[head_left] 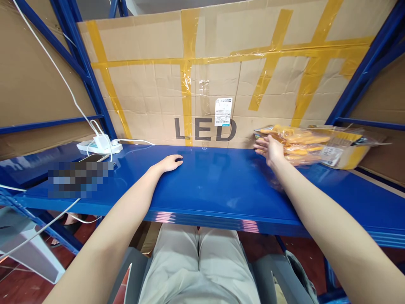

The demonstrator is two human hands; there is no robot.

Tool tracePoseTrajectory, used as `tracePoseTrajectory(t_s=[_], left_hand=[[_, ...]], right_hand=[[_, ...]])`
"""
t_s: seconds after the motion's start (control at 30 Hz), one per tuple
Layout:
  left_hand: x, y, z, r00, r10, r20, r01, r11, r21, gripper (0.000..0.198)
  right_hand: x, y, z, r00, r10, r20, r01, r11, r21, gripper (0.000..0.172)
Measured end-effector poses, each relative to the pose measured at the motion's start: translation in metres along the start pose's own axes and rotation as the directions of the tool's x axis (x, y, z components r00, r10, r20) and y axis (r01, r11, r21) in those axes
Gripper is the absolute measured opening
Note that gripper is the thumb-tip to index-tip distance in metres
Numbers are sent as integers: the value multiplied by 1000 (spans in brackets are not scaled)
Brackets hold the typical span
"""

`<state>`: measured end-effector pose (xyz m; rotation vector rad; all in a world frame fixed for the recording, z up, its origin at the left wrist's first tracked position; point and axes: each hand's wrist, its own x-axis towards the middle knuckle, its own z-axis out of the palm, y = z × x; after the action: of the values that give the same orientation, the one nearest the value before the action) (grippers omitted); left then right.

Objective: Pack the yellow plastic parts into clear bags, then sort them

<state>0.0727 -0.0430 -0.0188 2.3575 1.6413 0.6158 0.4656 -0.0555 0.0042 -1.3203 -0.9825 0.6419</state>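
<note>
My left hand [169, 162] lies palm down on the blue shelf [221, 185], fingers loosely curled and holding nothing. My right hand [270, 150] reaches to the right with its fingers spread, touching the near edge of a pile of clear plastic bags holding yellow-orange items [300, 145]. Nothing is gripped by it. The bags lie on the shelf against the cardboard backing, beside a flat yellow carton [351, 154].
A large taped cardboard sheet marked "LED" [205, 84] stands behind the shelf. At the left sit a white power strip with a charger and cables [101, 144] and a dark phone-like item [91, 159]. Blue rack posts [91, 84] frame both sides. My legs show below.
</note>
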Motion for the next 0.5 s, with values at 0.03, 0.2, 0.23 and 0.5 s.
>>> tracePoseTrajectory(t_s=[0.03,0.2,0.23,0.5], left_hand=[[0,0,0,1000,2,-7,-2,1000,-9,42],[-3,4,-5,999,-21,49,19,999,36,47],[-4,5,-6,998,-28,64,25,998,52,49],[-4,6,-7,996,-36,83,28,996,90,51]], right_hand=[[3,-2,-6,1000,1,1,-1,999,55,50],[3,-12,-19,991,100,-83,-63,928,367,51],[0,-14,-18,987,114,-111,-55,900,433,50],[-22,-34,-12,951,193,-244,-76,904,421,52]])
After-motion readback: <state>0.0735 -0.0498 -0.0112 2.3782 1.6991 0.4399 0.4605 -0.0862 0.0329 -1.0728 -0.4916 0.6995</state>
